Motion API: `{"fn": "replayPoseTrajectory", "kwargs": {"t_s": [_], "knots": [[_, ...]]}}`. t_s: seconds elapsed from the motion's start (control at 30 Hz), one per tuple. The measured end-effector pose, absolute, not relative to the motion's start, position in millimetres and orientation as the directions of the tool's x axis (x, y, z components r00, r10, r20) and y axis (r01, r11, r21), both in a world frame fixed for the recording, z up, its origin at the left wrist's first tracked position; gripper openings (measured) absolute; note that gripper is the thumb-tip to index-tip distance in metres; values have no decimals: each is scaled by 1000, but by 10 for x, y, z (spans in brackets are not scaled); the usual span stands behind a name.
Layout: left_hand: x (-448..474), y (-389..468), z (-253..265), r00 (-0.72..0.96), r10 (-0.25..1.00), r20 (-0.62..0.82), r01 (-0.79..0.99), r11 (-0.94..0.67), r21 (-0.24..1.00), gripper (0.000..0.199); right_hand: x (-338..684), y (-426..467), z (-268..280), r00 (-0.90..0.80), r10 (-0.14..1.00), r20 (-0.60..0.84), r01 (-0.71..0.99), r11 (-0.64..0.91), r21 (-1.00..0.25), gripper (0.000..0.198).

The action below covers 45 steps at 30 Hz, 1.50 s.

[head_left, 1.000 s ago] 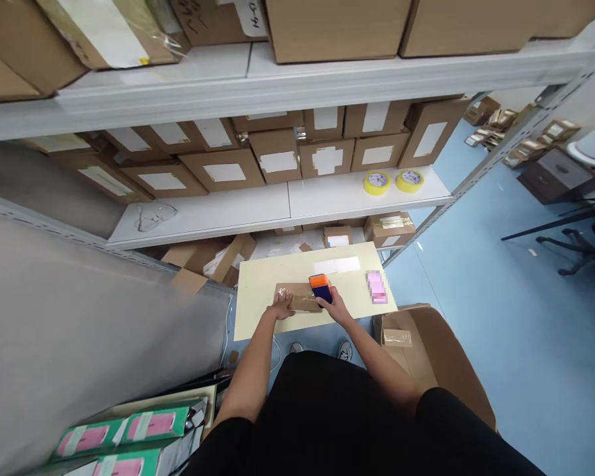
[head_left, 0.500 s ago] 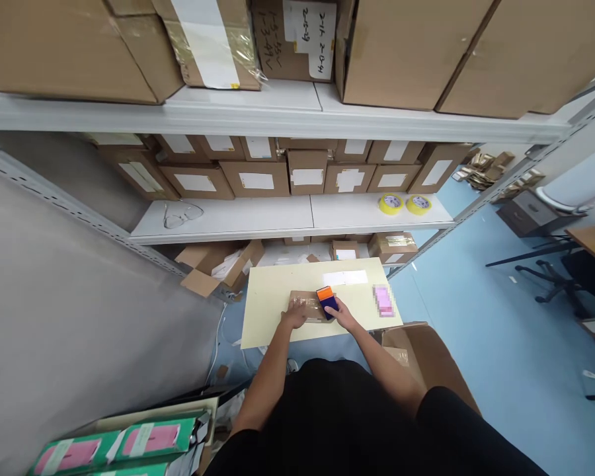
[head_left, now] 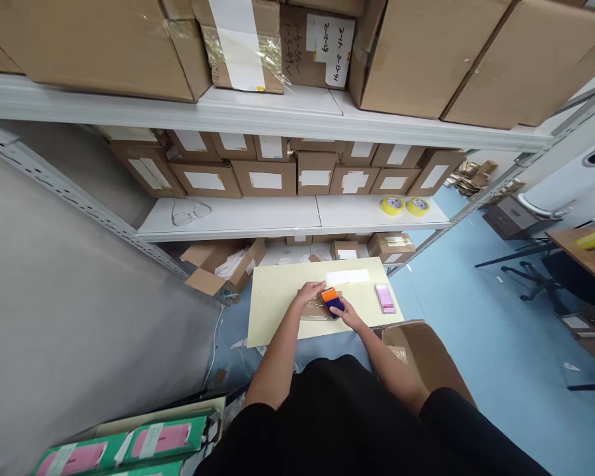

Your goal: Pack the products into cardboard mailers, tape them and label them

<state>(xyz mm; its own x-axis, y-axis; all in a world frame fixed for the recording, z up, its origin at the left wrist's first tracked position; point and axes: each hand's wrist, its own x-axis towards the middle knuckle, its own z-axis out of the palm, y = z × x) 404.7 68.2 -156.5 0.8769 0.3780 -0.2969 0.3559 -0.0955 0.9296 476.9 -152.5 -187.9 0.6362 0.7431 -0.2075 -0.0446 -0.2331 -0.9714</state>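
Observation:
My right hand (head_left: 348, 313) grips a small flat rectangular item (head_left: 332, 303), orange at the far end and dark blue below; its exact kind is unclear. Under it lies a cardboard parcel (head_left: 311, 308) with shiny clear tape, flat on a pale yellow board (head_left: 272, 311). Over the parcel's far left part, my left hand (head_left: 311, 291) reaches with its fingers stretched out, and nothing shows in them. Just beyond those fingertips is a white paper strip (head_left: 347, 277). A pink item (head_left: 385, 299), blurred out, rests on the board's right side.
Shelves ahead carry labelled cardboard boxes (head_left: 265, 180), two yellow tape rolls (head_left: 392, 205) and glasses (head_left: 191, 213). An open carton (head_left: 223, 268) stands at the board's left, another carton (head_left: 426, 350) at my right. Green and pink packages (head_left: 163, 439) sit at lower left.
My left hand has moved from the parcel's near left side to its far edge, fingers extended. My right hand still holds the orange and dark blue item. The view has shifted slightly.

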Motion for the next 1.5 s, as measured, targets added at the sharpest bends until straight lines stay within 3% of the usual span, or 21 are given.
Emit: {"fn": "replayPoseTrajectory", "kwargs": {"t_s": [0.13, 0.3, 0.63, 1.03, 1.3, 1.5], "knots": [[4113, 656, -1587, 905, 321, -280, 280, 46, 959, 40, 4767, -1532, -1893, 619, 759, -204, -25, -240, -971, 46], [4126, 636, -1634, 857, 454, -245, 237, 75, 969, 24, 4802, -1524, -1838, 610, 765, -208, 38, -290, -956, 47], [3955, 554, -1729, 733, 649, -204, 164, 122, 979, 28, 4947, -1444, -1527, 557, 807, -196, 180, -348, -920, 47], [3946, 632, -1666, 782, 556, -283, 176, 239, 955, 29, 4938, -1457, -1537, 555, 806, -207, 195, -368, -909, 48], [3922, 657, -1674, 738, 647, -190, 139, 130, 982, 22, 4952, -1348, -1464, 614, 766, -189, 209, -389, -897, 50], [3929, 677, -1658, 720, 664, -203, 160, 126, 979, 20, 4982, -1335, -1405, 621, 760, -191, 224, -406, -886, 54]]}}
